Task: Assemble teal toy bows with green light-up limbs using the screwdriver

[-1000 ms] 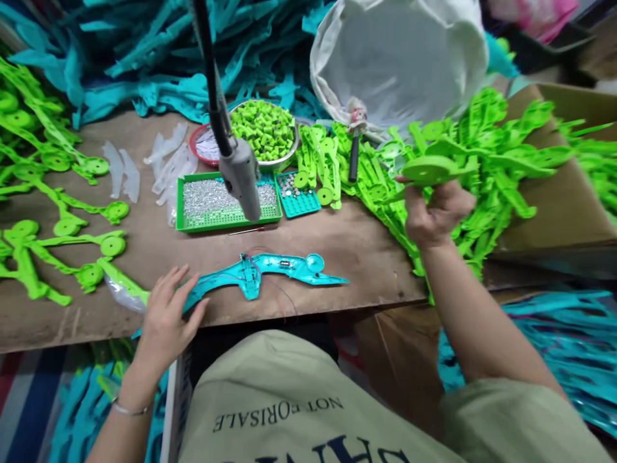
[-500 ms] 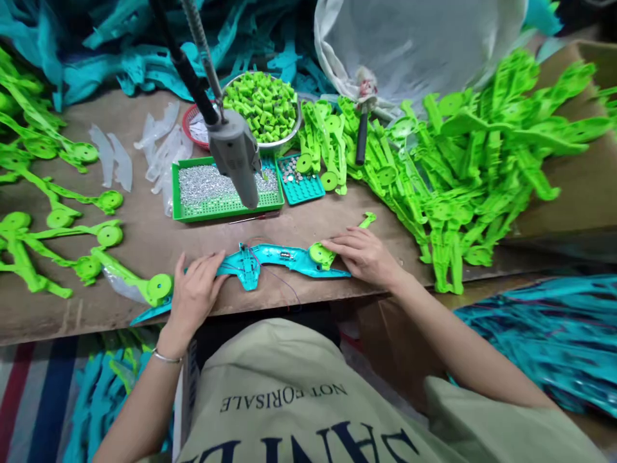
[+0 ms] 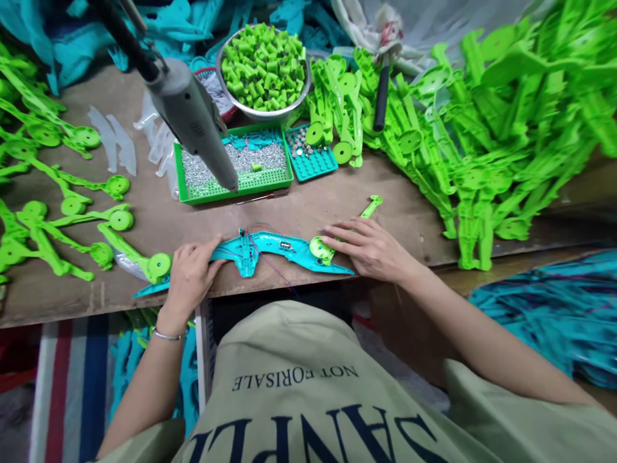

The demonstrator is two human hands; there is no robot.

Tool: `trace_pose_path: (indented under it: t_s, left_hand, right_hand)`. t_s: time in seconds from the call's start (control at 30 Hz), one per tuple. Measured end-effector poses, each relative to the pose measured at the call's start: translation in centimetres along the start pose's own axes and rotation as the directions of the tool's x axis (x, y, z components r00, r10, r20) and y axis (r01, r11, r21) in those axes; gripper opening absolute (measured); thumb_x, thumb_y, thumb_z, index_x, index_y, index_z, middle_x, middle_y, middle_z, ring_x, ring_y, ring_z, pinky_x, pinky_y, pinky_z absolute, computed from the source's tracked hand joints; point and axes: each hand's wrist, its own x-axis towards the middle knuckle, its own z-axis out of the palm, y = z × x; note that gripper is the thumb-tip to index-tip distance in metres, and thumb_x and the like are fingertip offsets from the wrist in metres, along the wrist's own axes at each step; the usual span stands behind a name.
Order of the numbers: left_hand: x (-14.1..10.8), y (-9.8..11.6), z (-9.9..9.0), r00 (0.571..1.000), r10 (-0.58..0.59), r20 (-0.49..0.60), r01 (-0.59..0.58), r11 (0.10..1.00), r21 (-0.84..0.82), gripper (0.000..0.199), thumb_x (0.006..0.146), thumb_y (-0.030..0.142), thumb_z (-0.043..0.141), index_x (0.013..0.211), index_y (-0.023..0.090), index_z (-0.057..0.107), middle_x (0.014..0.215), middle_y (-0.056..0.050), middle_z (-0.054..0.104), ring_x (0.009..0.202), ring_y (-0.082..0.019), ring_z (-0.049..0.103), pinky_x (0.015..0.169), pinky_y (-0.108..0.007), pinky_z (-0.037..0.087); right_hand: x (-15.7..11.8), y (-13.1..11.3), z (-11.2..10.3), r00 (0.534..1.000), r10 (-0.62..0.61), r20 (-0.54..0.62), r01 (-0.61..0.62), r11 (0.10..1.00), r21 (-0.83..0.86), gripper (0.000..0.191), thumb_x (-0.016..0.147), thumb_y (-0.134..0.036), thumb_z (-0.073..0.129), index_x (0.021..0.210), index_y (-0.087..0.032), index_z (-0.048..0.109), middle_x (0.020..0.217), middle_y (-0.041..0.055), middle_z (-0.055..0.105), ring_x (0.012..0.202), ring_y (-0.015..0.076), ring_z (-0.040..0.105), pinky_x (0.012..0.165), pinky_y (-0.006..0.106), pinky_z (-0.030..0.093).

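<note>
The teal shell (image 3: 263, 244) is gripped along its left part by the left hand (image 3: 190, 273), and the green arm piece (image 3: 318, 247) is held against the shell's right end by the right hand (image 3: 369, 251). The scene is spanned by the bench (image 3: 409, 225); its right side is covered by a heap of green parts (image 3: 511, 122). The shell is laid near the front edge. Behind it are placed a green tray (image 3: 260, 185) of metal pieces, then a filled metal bowl (image 3: 267, 116). Thin wires (image 3: 276, 269) are draped across the shell
</note>
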Motion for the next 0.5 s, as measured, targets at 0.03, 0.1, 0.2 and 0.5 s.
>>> trace_pose_path:
  t_s: [0.03,0.1,0.2,0.5]
  left_hand:
    - [0.0,0.0,0.0,1.000,-0.006,0.001,0.006,1.000,-0.009,0.048,0.102,0.045,0.049,0.142,0.019,0.058,0.115,-0.014,0.075,0.098,-0.031,0.064,0.087,-0.043,0.047]
    - [0.1,0.0,0.1,1.000,-0.020,0.003,0.020,0.999,-0.026,0.048,0.102,0.046,0.049,0.142,0.020,0.058,0.116,-0.014,0.075,0.099,-0.031,0.064,0.087,-0.044,0.046]
    - [0.1,-0.1,0.1,0.999,-0.038,0.017,0.038,0.999,-0.036,0.049,0.102,0.048,0.048,0.141,0.020,0.059,0.115,-0.014,0.075,0.098,-0.031,0.063,0.087,-0.044,0.046]
    - [0.0,-0.3,0.3,0.995,-0.082,0.049,0.084,0.996,-0.043,0.053,0.101,0.051,0.049,0.143,0.019,0.057,0.126,-0.014,0.073,0.101,-0.032,0.062,0.089,-0.045,0.046]
  right_hand:
    - [-0.2,-0.5,-0.2,0.999,0.031,0.015,-0.031,0.999,0.016,0.041,0.096,-0.017,0.058,0.137,-0.022,0.064,0.138,0.0083,0.069,0.125,0.0284,0.064,0.101,0.048,0.052]
    - [-0.7,-1.8,-0.7,0.995,0.095,-0.002,-0.095,0.993,0.066,0.047,0.093,-0.009,0.054,0.137,-0.023,0.064,0.140,0.0088,0.068,0.127,0.0287,0.063,0.104,0.050,0.053]
    - [-2.0,-4.9,-1.4,0.967,0.221,-0.125,-0.193,0.959,0.207,0.051,0.087,-0.003,0.051,0.130,-0.023,0.070,0.125,0.0092,0.076,0.112,0.0246,0.071,0.093,0.043,0.059]
    - [-1.6,-12.5,5.9,0.595,0.355,0.722,-0.752,0.564,0.343,0.040,0.096,-0.026,0.054,0.133,-0.012,0.064,0.121,0.0193,0.074,0.103,0.0267,0.074,0.090,0.039,0.057]
